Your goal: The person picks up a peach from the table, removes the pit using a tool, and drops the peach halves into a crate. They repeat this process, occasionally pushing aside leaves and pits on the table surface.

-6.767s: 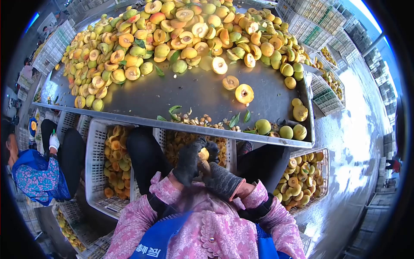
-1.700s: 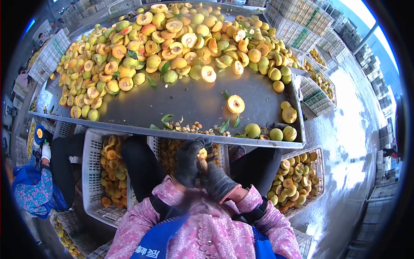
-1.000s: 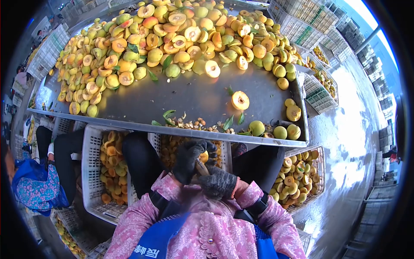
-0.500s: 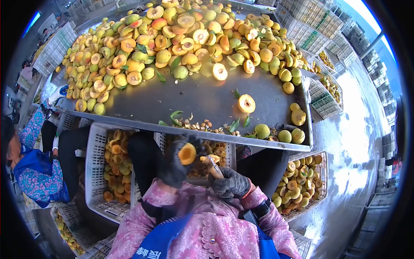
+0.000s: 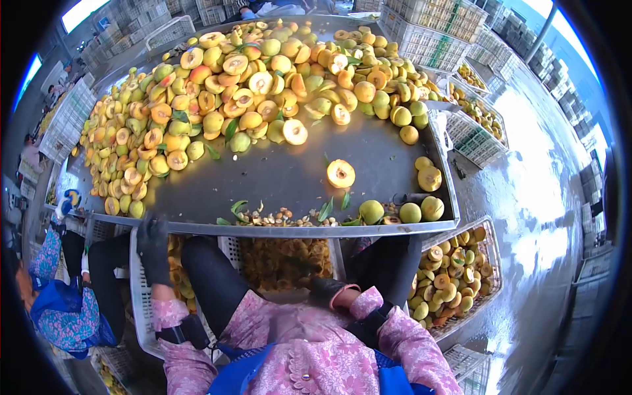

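My left hand [image 5: 155, 249], in a dark glove, is over the left crate [image 5: 139, 289], near the table's front edge. Its fingers point forward, apart, and no fruit shows in them. Low over my lap is my right hand [image 5: 329, 293], also gloved, beside the middle crate of peach pieces [image 5: 286, 253]. Shadow hides its fingers, so I cannot see whether the pitting tool is in it. On the metal table [image 5: 276, 174], a cut peach half [image 5: 341, 174] lies cut face up, in front of a large heap of halved peaches [image 5: 250, 99].
Whole peaches [image 5: 410, 212] sit in the table's front right corner, and peach pits [image 5: 283, 214] line its front edge. A crate of peaches [image 5: 454, 276] stands to my right. A co-worker [image 5: 69, 316] sits at left. Stacked crates [image 5: 434, 33] rise behind the table.
My left hand has moved left and forward from my lap to the left crate, and the peach half no longer shows in it. The pitting tool in my right hand is now out of sight.
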`<state>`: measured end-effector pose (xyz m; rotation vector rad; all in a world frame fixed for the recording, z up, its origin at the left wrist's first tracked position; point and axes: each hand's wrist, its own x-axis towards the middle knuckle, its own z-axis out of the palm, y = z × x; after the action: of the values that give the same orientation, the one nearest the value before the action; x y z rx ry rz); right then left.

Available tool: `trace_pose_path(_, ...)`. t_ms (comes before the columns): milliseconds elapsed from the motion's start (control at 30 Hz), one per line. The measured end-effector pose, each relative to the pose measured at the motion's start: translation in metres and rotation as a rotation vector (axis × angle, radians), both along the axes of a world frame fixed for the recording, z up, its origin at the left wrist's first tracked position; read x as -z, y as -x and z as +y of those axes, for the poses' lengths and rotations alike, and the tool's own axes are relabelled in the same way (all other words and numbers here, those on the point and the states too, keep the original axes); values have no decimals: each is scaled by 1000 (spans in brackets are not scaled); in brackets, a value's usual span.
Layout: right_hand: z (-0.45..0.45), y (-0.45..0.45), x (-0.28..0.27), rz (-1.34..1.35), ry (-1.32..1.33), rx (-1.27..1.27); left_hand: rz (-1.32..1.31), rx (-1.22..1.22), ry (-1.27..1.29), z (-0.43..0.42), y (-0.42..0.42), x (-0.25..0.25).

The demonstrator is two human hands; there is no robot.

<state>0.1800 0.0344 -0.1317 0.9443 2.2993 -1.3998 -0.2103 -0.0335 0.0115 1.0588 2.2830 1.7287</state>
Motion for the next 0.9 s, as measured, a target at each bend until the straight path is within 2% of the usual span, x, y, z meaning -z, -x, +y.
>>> trace_pose_path(67,15,7,-50,-21,29,-46,-23,152,7,51,-37,-17)
trace_pose_path(167,12,-9,-51,-19,61,131,52,443,29,135,-112,-34)
trace_pose_path(233,10,-23,-63,175,-37,168,81,614,228,178,-164,-43)
trace_pose_path(267,8,-29,-65,272,-89,186,167,684,281,207,-176,-19)
trace_pose_path(300,5,-34,-37,234,-59,227,246,693,270,226,-194,-5)
trace_pose_path(367,7,-38,-54,313,-122,256,392,644,181,255,-231,10)
trace_pose_path(400,8,-40,-60,352,-153,268,319,748,274,259,-241,9)
trace_pose_path(467,13,-41,-59,255,-47,231,168,948,465,257,-255,8)
trace_pose_path(633,21,-40,-68,144,113,186,-63,966,179,227,-251,17)
trace_pose_path(733,16,-42,-80,479,-245,215,-382,957,145,199,-237,4)
trace_pose_path(767,19,-41,-119,513,-196,342,-555,994,108,188,-230,-5)
trace_pose_path(867,23,-41,-156,392,509,645,-1025,961,-9,147,-220,-37)
trace_pose_path(900,22,-39,-167,458,508,647,-920,920,-38,138,-219,-18)
